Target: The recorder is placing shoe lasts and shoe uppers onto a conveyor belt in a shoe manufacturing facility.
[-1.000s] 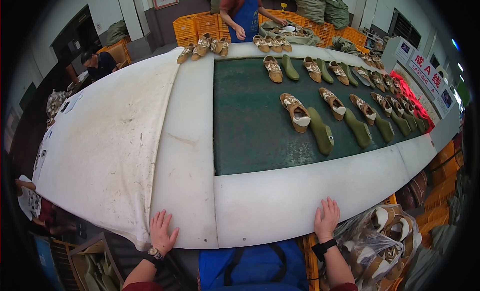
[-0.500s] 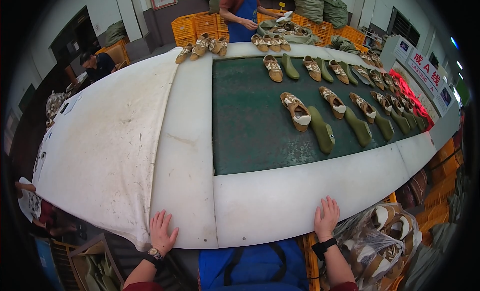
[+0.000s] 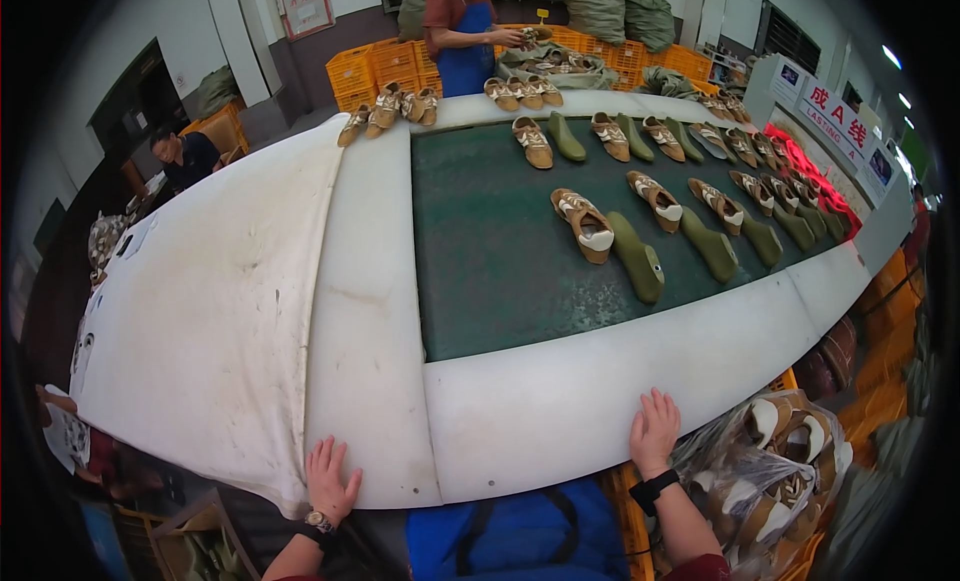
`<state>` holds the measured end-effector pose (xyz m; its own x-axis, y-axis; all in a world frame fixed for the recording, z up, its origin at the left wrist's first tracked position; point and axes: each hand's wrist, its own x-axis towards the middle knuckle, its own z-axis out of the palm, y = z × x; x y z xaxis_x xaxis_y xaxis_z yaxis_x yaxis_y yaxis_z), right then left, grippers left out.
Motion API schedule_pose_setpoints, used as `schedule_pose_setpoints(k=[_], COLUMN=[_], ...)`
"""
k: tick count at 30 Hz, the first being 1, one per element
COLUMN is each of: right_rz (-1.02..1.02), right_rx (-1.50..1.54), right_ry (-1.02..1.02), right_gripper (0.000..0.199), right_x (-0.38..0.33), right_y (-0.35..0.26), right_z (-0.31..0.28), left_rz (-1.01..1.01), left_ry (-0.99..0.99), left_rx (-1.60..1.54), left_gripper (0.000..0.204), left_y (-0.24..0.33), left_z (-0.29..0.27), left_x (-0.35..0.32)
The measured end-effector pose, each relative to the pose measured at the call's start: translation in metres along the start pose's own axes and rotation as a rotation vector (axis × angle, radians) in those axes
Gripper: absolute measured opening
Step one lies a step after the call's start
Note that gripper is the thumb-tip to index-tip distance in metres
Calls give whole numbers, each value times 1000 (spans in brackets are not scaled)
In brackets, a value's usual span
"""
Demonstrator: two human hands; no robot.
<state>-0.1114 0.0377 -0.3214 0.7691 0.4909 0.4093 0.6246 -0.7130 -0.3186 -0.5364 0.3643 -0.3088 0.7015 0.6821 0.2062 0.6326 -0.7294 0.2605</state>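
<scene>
My left hand (image 3: pixel 331 479) lies flat near the front edge of the white tabletop (image 3: pixel 375 381), beside the hem of a stained white cloth (image 3: pixel 215 311). Its fingers are outstretched and hold nothing. Farther right, my right hand (image 3: pixel 655 431) rests palm down on the white front border (image 3: pixel 540 406), fingers extended, also holding nothing. Beyond it, on the green belt (image 3: pixel 480 271), brown-and-white sneakers stand in two rows beside green shoe lasts. The nearest sneaker (image 3: pixel 582 224) and nearest last (image 3: pixel 636 259) sit apart from both hands.
Across the table a person in a blue apron (image 3: pixel 465 56) handles a shoe over a sack (image 3: pixel 558 69). More sneakers (image 3: pixel 523 92) line the far border. By my right arm stands a plastic bag of shoes (image 3: pixel 770 481); a box of lasts (image 3: pixel 205 541) is at lower left.
My view has shifted slightly; both hands stay flat on the table. The person opposite, who held something whitish out to one side, now has both hands together at a brownish shoe.
</scene>
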Motion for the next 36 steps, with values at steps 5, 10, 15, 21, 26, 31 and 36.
schedule_pose_setpoints(k=[5, 10, 15, 21, 26, 31, 36], right_rz=[2, -1, -5, 4, -12, -64, -44], right_rx=[13, 24, 45, -33, -55, 22, -20], right_ry=[4, -3, -15, -46, -66, -7, -27], right_gripper=[30, 31, 32, 33, 32, 31, 31], right_x=[-2, 0, 0, -8, -9, -3, 6], right_y=[-5, -9, -7, 14, 19, 18, 3], right_z=[-3, 1, 6, 0, 7, 10, 6], left_rz=[16, 21, 23, 33, 362, 1214, 1109], left_ry=[17, 29, 22, 9, -111, -238, -370], left_rx=[-13, -17, 29, -349, -1060, -1514, -1634], left_gripper=[56, 53, 53, 40, 43, 86, 86], left_y=[-4, -5, -9, 54, 174, 256, 269], left_z=[-1, -11, -17, -60, -165, -231, -200], left_x=[0, 1, 0, 49, 90, 102, 87])
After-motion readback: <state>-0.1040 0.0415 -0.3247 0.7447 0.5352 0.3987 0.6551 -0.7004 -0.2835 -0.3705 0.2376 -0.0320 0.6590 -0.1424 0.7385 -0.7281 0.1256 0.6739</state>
